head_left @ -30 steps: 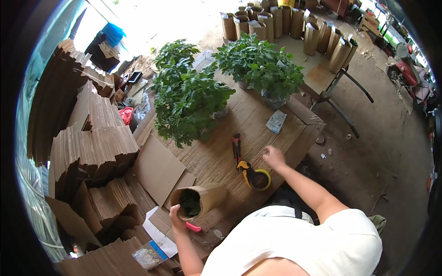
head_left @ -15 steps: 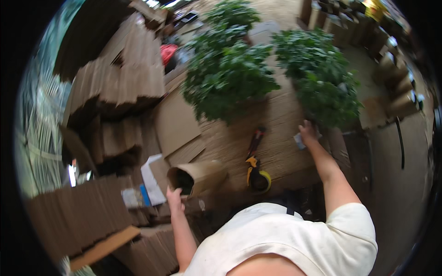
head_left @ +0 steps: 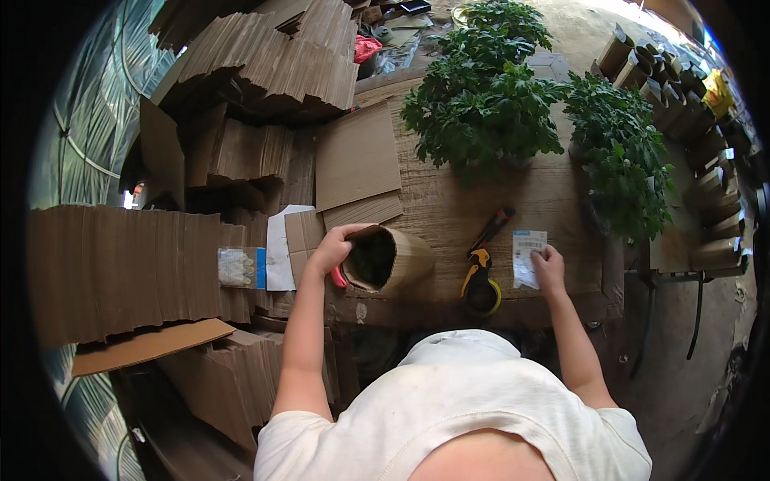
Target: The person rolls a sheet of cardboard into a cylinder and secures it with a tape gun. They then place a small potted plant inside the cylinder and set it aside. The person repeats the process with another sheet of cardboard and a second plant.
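My left hand grips the rim of a brown cardboard sleeve, which lies on its side with the open end facing left. Dark green leaves show inside it. In my right hand, a white printed label is pinched at its right edge, just above the wooden table or resting on it; I cannot tell which. Between the hands lies a yellow-and-black tape dispenser. A red-and-black handled tool lies against its far end. A small red object pokes out under my left hand.
Leafy green potted plants stand at the back, with another row at the right. Flat cardboard sheets lie on the table. Stacked cardboard fills the left. Upright brown cartons line the far right.
My view has shifted, so the table sits further right. My right hand has come nearer with the label, away from the right-hand plants. My left hand has moved up the sleeve's rim.
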Demonstrator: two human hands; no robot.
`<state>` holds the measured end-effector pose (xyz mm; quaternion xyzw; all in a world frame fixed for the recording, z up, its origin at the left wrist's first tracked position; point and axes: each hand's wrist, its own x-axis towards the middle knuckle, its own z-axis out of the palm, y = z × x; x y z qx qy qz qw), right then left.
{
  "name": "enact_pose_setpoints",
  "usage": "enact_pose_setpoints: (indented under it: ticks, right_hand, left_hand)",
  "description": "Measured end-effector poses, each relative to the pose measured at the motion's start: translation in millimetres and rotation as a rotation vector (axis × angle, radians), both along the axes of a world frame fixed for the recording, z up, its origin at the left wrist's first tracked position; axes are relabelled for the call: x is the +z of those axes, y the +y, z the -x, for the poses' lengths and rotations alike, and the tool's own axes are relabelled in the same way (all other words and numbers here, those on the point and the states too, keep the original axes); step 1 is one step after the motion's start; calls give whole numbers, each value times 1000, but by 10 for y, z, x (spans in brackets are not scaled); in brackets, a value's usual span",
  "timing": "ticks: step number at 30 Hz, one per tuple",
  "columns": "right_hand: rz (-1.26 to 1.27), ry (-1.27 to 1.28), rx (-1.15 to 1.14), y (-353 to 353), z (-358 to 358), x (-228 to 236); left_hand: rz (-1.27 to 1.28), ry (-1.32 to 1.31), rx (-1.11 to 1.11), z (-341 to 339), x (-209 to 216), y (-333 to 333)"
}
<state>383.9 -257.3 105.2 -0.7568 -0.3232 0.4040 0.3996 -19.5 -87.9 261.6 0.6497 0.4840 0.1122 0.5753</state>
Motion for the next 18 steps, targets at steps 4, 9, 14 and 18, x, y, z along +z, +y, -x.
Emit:
enact_pose_setpoints:
  ticks: [4, 9, 14, 18]
  right_hand:
    - [-216, 503, -123, 77, 772, 434]
    - [-183, 776, -145, 83, 1435, 1125]
    - [-383, 671, -3, 219, 1942, 1480]
    - [-443, 288, 73, 435, 2364, 1699]
  left_hand:
    - [-9, -186, 7, 162, -79, 52]
    - [112, -382, 390, 477, -111, -384]
    - [-54, -529, 343, 594, -292, -761]
    - [-94, -504, 318, 551, -355, -795]
